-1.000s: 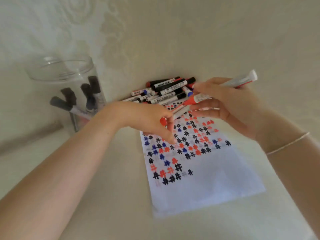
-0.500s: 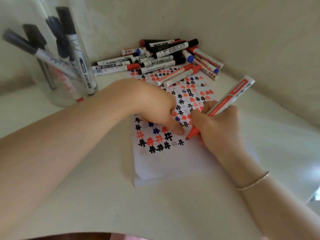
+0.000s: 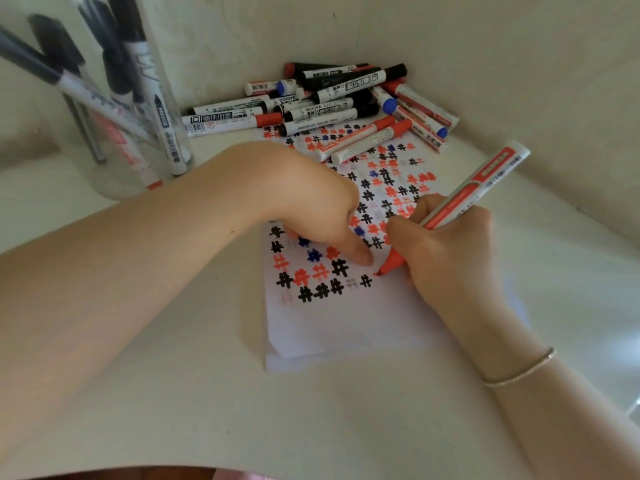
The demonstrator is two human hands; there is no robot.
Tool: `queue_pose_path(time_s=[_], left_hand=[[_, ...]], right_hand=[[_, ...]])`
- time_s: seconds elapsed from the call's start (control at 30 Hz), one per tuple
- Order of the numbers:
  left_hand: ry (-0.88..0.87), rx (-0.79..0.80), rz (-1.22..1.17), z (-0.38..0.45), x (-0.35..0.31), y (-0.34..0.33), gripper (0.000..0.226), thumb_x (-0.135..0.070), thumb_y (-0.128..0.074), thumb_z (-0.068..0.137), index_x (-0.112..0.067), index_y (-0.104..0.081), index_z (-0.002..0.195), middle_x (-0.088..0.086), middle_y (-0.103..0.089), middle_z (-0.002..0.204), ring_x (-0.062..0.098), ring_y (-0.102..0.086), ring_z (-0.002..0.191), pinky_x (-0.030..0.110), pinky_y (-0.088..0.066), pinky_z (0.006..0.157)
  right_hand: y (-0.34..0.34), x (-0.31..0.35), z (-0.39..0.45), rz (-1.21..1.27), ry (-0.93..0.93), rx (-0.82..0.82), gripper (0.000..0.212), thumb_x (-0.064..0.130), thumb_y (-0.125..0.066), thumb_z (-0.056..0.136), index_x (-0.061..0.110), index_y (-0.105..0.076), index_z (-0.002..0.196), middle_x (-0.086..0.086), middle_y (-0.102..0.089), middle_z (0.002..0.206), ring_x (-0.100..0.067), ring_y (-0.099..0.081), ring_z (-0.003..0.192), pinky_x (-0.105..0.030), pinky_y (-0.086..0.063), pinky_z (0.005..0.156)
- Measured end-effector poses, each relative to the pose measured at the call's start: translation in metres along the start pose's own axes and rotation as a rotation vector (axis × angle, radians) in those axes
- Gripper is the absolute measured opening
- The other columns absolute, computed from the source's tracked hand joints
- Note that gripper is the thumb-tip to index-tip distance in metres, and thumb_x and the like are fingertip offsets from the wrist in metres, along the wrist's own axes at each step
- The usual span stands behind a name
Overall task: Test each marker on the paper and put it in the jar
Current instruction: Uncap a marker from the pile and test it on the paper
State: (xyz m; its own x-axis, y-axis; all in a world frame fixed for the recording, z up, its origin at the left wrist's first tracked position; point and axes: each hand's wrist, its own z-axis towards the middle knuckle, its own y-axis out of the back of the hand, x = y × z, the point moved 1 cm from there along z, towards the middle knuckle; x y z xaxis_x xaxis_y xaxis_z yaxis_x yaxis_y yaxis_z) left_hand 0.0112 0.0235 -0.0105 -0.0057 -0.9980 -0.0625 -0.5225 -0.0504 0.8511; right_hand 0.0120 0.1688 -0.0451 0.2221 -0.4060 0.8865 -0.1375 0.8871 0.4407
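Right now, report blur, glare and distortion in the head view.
Head view: wide-angle bending curves the table edge; the jar at the left edge is soft and stretched; the left hand is slightly blurred; the red marker and the marks on the paper read clearly; bright glare at the lower right corner.

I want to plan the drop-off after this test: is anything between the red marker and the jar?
Yes. The left hand and its forearm lie across the paper, between the red marker in the right hand and the jar at far left. Lifting over the arm looks workable.
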Motion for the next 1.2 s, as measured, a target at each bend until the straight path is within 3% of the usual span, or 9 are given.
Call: queue_pose_path(time_s=[0.1,0.37,0.63,0.8,1.1,1.2], left_hand=[[-0.002,-0.004,-0.007,-0.0006,-0.0005,-0.0001,0.057,-0.071,-0.052,0.077,-0.014,-0.050,0.083,0.000,-0.042,0.068,0.018,-0.038,0.061,0.024,-0.030,0.052],[0.008,0.009,-0.011,-0.0026,-0.0019,0.0005,0.056,-0.070,-0.051,0.079,-0.015,-0.050,0.086,0.000,-0.041,0.073,0.016,-0.037,0.062,0.023,-0.029,0.051],[0.001,0.008,-0.008,-0.0031,-0.0014,0.0006,0.057,-0.070,-0.051,0.079,-0.014,-0.051,0.086,0.001,-0.043,0.073,0.018,-0.038,0.062,0.023,-0.030,0.051],[0.013,0.003,-0.009,-0.0029,-0.0021,0.0001,0.057,-0.071,-0.051,0.078,-0.014,-0.052,0.086,0.000,-0.045,0.072,0.016,-0.040,0.060,0.022,-0.031,0.050],[0.009,0.006,-0.002,-0.0029,-0.0023,0.0000,0.057,-0.071,-0.051,0.079,-0.014,-0.053,0.088,0.000,-0.046,0.073,0.017,-0.041,0.064,0.023,-0.032,0.052],[0.006,0.020,-0.011,-0.0029,-0.0007,0.0006,0.056,-0.069,-0.052,0.079,-0.014,-0.053,0.088,0.001,-0.047,0.073,0.017,-0.043,0.063,0.022,-0.035,0.051]], right_hand=[[-0.0001,0.0009,-0.0017,-0.011,-0.008,0.028,0.022,0.004,-0.060,0.069,-0.016,-0.050,0.070,-0.025,-0.049,0.055,-0.016,-0.034,0.044,-0.024,-0.027,0.038],[-0.0018,0.0033,-0.0042,-0.050,0.075,-0.009,0.025,-0.002,-0.056,0.074,-0.012,-0.036,0.064,-0.014,-0.034,0.054,-0.015,-0.027,0.047,-0.022,-0.023,0.040],[-0.0009,-0.0001,-0.0019,0.006,0.012,-0.012,0.024,0.004,-0.059,0.071,-0.015,-0.046,0.068,-0.027,-0.056,0.057,-0.022,-0.042,0.042,-0.024,-0.032,0.037],[-0.0007,0.0022,-0.0040,-0.028,0.004,0.024,0.023,0.002,-0.059,0.071,-0.016,-0.045,0.068,-0.023,-0.046,0.052,-0.013,-0.034,0.041,-0.021,-0.027,0.035],[-0.0030,0.0004,-0.0031,0.015,0.036,-0.026,0.023,0.000,-0.057,0.072,-0.015,-0.041,0.066,-0.025,-0.040,0.055,-0.019,-0.031,0.047,-0.027,-0.026,0.039],[-0.0021,-0.0019,-0.0029,0.019,0.042,0.001,0.025,-0.001,-0.057,0.072,-0.010,-0.036,0.062,-0.014,-0.035,0.053,-0.019,-0.030,0.048,-0.027,-0.026,0.040]])
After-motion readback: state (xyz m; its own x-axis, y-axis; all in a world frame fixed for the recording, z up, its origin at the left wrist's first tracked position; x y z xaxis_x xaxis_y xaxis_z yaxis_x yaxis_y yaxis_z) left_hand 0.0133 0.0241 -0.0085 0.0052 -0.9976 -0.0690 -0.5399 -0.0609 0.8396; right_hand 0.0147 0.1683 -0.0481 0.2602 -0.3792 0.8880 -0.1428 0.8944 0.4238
